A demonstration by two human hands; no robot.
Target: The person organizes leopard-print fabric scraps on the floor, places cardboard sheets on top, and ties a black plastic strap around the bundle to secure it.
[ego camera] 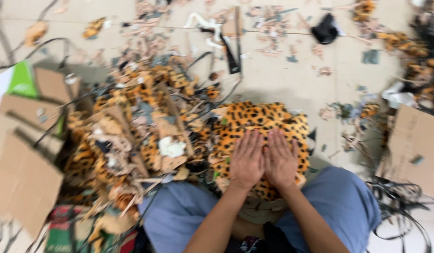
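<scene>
My left hand (247, 159) and my right hand (280, 158) lie flat, side by side and palms down, on a stack of orange leopard-print fabric pieces (259, 122). The fingers are stretched out and point away from me. The stack rests on the floor just beyond my knees, which are in blue trousers (341, 199). Neither hand grips anything; both press on the top of the stack.
A big heap of leopard-print scraps, beige offcuts and black straps (132, 126) lies to the left. Cardboard sheets (22, 180) sit at far left, and another cardboard piece (416, 145) at right. Loose scraps litter the tiled floor (292, 79) beyond.
</scene>
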